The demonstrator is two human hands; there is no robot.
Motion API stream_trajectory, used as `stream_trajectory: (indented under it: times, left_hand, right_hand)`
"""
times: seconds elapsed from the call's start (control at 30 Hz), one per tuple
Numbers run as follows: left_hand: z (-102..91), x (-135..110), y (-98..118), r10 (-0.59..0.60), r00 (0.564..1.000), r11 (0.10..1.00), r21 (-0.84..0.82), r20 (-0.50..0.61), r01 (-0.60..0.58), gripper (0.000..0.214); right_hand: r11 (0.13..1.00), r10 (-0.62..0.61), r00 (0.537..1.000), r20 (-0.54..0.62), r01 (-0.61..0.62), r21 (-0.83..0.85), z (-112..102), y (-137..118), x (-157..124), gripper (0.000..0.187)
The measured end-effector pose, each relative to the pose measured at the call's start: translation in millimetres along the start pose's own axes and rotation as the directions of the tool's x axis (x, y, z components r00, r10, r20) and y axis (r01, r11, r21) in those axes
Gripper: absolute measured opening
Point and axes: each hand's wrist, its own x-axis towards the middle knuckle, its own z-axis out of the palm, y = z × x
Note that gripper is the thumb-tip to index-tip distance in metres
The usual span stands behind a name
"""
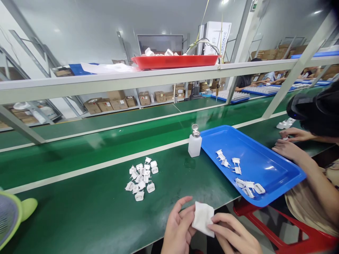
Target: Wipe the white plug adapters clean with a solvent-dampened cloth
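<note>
A folded white cloth point(203, 218) is held between both my hands at the table's front edge. My left hand point(180, 224) grips its left side, with the index finger raised; whether anything lies behind the cloth is hidden. My right hand point(233, 233) pinches the cloth's right edge between thumb and fingers. Ahead and to the left lies a loose pile of small white plastic plug pieces point(141, 178) with pins. A white pump bottle point(194, 145) with a metal top stands beyond my hands. To its right, a blue tray point(275, 173) holds several similar plug pieces point(249, 187).
A co-worker's hands point(291, 146) are at the right, beyond the blue tray. A green basket point(16, 215) stands at the left edge. Overhead, a shelf rail point(111, 83) carries a red tray point(177, 62) of white parts. A red stool point(280, 229) is below right.
</note>
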Motion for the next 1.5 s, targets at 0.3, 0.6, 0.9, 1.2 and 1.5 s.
stream_trajectory:
  times: [0.3,0.6,0.9,1.2,1.5]
  left_hand:
    - [-2.4,4,-1,0.060,0.998,0.998,0.015,-0.019,-0.060,0.048]
    - [-7.7,25,-17,0.151,0.984,0.982,0.098,0.091,-0.160,0.064]
    - [42.5,149,-4,0.479,0.868,0.539,0.736,0.133,-0.410,0.063]
    - [112.2,252,7,0.773,0.626,0.271,0.835,0.107,-0.478,0.065]
    - [83.8,228,65,0.748,0.446,-0.149,0.779,0.491,-0.609,0.041]
  right_hand:
    - [0.994,0.109,0.984,-0.140,-0.108,0.017,9,-10,10,0.024]
    - [-0.094,0.839,0.389,0.381,-0.586,0.805,39,-2,9,0.072]
    - [-0.085,0.908,0.361,0.212,-0.336,0.938,16,43,62,0.049]
    - [0.035,0.915,0.396,0.081,-0.278,0.960,7,93,110,0.041]
    - [-0.002,0.897,0.435,0.083,-0.183,0.983,-4,91,121,0.044]
